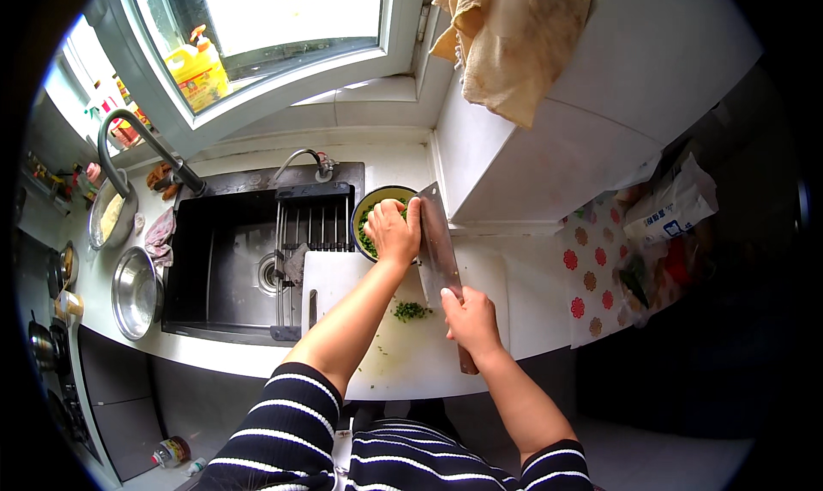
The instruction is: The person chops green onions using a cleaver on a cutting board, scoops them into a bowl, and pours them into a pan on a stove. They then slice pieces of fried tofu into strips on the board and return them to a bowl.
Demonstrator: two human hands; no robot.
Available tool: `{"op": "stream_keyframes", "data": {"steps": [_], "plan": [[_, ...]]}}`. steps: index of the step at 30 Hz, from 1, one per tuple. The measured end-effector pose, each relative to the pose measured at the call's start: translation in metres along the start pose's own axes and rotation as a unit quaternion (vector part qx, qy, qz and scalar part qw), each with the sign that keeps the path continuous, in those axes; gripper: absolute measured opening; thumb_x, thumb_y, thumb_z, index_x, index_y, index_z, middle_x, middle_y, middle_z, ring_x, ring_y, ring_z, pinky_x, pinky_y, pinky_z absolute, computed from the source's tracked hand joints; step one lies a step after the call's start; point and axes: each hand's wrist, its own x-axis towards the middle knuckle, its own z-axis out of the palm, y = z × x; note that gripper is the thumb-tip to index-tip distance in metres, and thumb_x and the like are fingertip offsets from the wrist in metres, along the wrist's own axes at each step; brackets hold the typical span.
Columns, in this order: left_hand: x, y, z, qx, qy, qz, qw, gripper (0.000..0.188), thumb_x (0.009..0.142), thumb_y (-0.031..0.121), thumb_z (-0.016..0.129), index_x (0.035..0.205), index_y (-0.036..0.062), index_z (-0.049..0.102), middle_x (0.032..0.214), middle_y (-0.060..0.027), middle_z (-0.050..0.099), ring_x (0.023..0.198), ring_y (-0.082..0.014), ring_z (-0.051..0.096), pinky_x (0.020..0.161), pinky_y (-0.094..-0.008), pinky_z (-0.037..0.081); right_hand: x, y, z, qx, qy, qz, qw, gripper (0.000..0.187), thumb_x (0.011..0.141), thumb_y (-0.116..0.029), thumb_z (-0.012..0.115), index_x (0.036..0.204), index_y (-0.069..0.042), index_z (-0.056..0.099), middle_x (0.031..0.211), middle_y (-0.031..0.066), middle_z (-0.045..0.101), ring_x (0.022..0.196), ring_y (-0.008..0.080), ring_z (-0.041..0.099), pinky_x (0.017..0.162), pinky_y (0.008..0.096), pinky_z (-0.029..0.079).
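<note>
My right hand is wrapped round the wooden handle of a cleaver. Its broad blade points away from me, tilted, with the far end beside a yellowish bowl with a dark rim. Chopped green herbs lie in that bowl, partly hidden by my left hand. The left hand reaches over the bowl, fingers bent but apart, thumb at the blade's far end; whether it touches the blade I cannot tell. Below, a small heap of chopped greens rests on a white cutting board, with scattered bits nearer me.
Left of the board is a black sink with a rack across it. Metal bowls and a tall faucet stand farther left. A white wall block rises behind the blade. Bags lie on a flowered cloth at right.
</note>
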Motion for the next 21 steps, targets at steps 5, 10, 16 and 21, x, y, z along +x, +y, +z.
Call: {"op": "stream_keyframes", "data": {"steps": [5, 10, 16, 21], "plan": [[0.002, -0.023, -0.005, 0.072, -0.023, -0.039, 0.996, 0.021, 0.085, 0.026, 0.067, 0.094, 0.0102, 0.055, 0.098, -0.0097, 0.057, 0.099, -0.0309, 0.052, 0.088, -0.047, 0.036, -0.012, 0.004, -0.003, 0.015, 0.02, -0.001, 1.0, 0.029, 0.091, -0.024, 0.059, 0.082, 0.003, 0.063, 0.057, 0.0108, 0.06, 0.044, 0.0211, 0.06, 0.046, 0.0347, 0.048], [-0.04, -0.025, -0.061, -0.136, -0.01, 0.172, 0.976, 0.013, 0.082, 0.008, 0.067, 0.086, 0.006, 0.055, 0.083, -0.0092, 0.056, 0.081, -0.0292, 0.053, 0.075, -0.0391, 0.041, -0.032, 0.059, -0.026, -0.103, 0.075, -0.072, 0.989, 0.024, 0.088, -0.023, 0.061, 0.08, 0.0, 0.064, 0.063, 0.0181, 0.062, 0.058, 0.0354, 0.063, 0.055, 0.0432, 0.05], [-0.14, -0.085, -0.112, -0.11, -0.119, 0.212, 0.964, 0.019, 0.077, 0.001, 0.069, 0.089, 0.0054, 0.055, 0.086, -0.0113, 0.057, 0.081, -0.0314, 0.054, 0.074, -0.0393, 0.044, -0.051, 0.138, -0.044, -0.334, 0.137, -0.12, 0.925, 0.019, 0.087, -0.021, 0.061, 0.076, -0.005, 0.062, 0.07, 0.018, 0.065, 0.066, 0.0398, 0.063, 0.058, 0.0491, 0.05], [-0.155, -0.095, -0.12, -0.092, -0.115, 0.198, 0.969, 0.021, 0.077, 0.001, 0.069, 0.094, 0.0038, 0.057, 0.091, -0.0133, 0.06, 0.086, -0.0322, 0.056, 0.077, -0.0391, 0.045, -0.03, 0.152, -0.044, -0.44, 0.155, -0.098, 0.879, 0.014, 0.087, -0.022, 0.06, 0.085, -0.008, 0.06, 0.075, 0.0147, 0.065, 0.066, 0.0383, 0.065, 0.059, 0.0497, 0.053]]}}
